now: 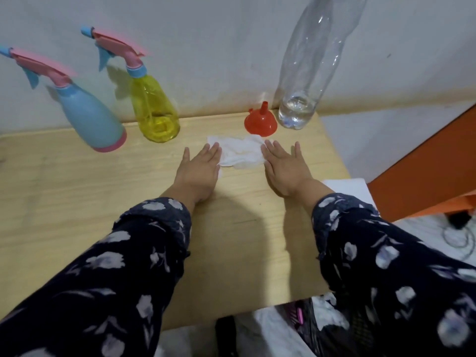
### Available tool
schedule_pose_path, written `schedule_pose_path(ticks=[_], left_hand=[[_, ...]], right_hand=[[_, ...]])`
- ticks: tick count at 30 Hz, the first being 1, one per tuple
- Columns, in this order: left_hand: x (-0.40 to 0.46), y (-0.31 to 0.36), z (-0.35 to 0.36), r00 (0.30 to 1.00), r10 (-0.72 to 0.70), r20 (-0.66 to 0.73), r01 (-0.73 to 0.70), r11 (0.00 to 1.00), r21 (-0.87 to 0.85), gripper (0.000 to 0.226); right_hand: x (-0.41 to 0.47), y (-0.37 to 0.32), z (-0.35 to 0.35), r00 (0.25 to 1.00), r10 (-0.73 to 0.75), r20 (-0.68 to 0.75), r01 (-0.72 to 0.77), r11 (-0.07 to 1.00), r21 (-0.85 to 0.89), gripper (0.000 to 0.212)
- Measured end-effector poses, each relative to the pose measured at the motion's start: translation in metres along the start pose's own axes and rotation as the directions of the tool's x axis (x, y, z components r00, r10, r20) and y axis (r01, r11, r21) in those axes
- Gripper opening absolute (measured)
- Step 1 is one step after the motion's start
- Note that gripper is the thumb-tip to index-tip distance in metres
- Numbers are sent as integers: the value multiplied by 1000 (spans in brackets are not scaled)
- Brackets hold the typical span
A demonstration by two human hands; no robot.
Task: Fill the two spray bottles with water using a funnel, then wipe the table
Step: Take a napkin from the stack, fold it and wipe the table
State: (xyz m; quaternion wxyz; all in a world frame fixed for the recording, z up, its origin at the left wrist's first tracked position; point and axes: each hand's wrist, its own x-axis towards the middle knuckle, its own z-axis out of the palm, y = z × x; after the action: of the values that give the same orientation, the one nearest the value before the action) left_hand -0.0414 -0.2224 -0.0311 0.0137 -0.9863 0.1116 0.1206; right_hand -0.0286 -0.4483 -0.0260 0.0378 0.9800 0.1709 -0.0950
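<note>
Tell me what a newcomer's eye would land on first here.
Two bright spray bottles stand at the table's back left: a blue spray bottle and, to its right, a yellow spray bottle. At back right a tall clear bottle stands beside an upturned red funnel. Mid-table, the left hand and right hand rest flat on a white cloth.

i see a desk (77, 191) of pale wood-grain, matt and smooth. the blue spray bottle (90, 119) is opaque plastic, the yellow spray bottle (154, 112) translucent glossy plastic. the red funnel (260, 122) is smooth plastic. the water bottle (311, 60) is clear, dented, shiny plastic. the white cloth (240, 153) looks soft and crumpled.
</note>
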Motion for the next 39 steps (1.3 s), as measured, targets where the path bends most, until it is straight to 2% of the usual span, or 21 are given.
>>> schedule_pose_path(ticks=[7,17,21,29,33,36,39], left_hand=[[-59,28,12,999,-38,3,38,998,43,54],[-197,102,43,986,-161,42,157,984,82,54],[-245,131,52,981,-187,51,184,982,47,53],[-310,175,61,984,-142,111,152,985,-83,52],[-320,201,79,984,-126,124,159,939,-307,42],[-316,228,91,992,-117,38,123,918,-377,25],[-315,268,90,997,-72,12,69,871,-487,7]], right_hand=[[-54,-13,8,999,-43,14,43,999,2,53],[-188,-37,36,976,-217,6,217,976,-31,54],[-235,-36,42,961,-273,49,277,958,-81,53],[-307,-35,57,957,-289,23,290,957,-16,52],[-344,-29,70,983,-180,-30,183,974,132,37],[-373,-15,88,999,-2,-41,15,951,309,29],[-406,7,97,979,202,-37,-162,869,468,20]])
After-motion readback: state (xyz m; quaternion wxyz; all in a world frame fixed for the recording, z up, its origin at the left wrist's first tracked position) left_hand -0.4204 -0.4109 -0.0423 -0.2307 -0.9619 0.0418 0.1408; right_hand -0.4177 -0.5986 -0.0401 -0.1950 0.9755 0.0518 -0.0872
